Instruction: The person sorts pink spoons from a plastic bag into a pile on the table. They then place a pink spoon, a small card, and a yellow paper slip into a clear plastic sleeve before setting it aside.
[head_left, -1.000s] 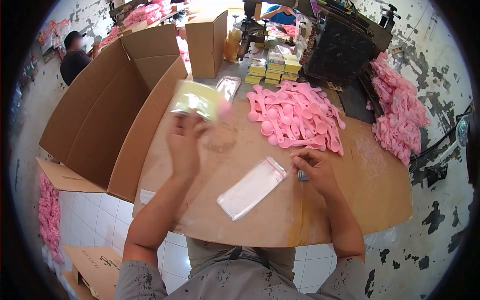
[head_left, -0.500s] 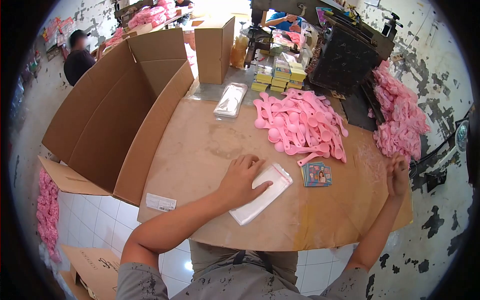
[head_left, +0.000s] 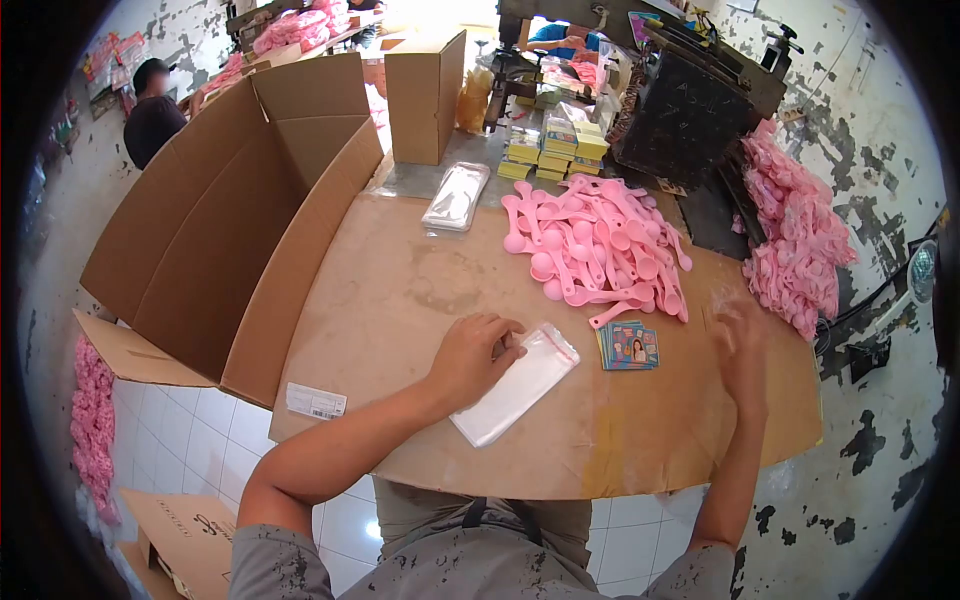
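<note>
My left hand (head_left: 478,355) rests on the upper left part of a stack of clear plastic bags (head_left: 520,385), its fingers curled and thumb near the index finger; whether it grips a bag is hidden. My right hand (head_left: 740,345) is smeared by motion above the right side of the cardboard-covered table. Between the hands lies a small stack of printed cards (head_left: 630,346). Just beyond the cards is a heap of pink plastic spoons (head_left: 600,245).
A large open carton (head_left: 200,230) stands at the left. More clear bags (head_left: 457,197), card stacks (head_left: 560,140) and a dark machine (head_left: 680,105) are at the back. Wrapped pink items (head_left: 795,235) pile up at the right. A person (head_left: 152,115) sits far left.
My right hand has moved left from beside the pink pile, over the table. The fingers of my left hand have drawn in, with the thumb closer to the index finger.
</note>
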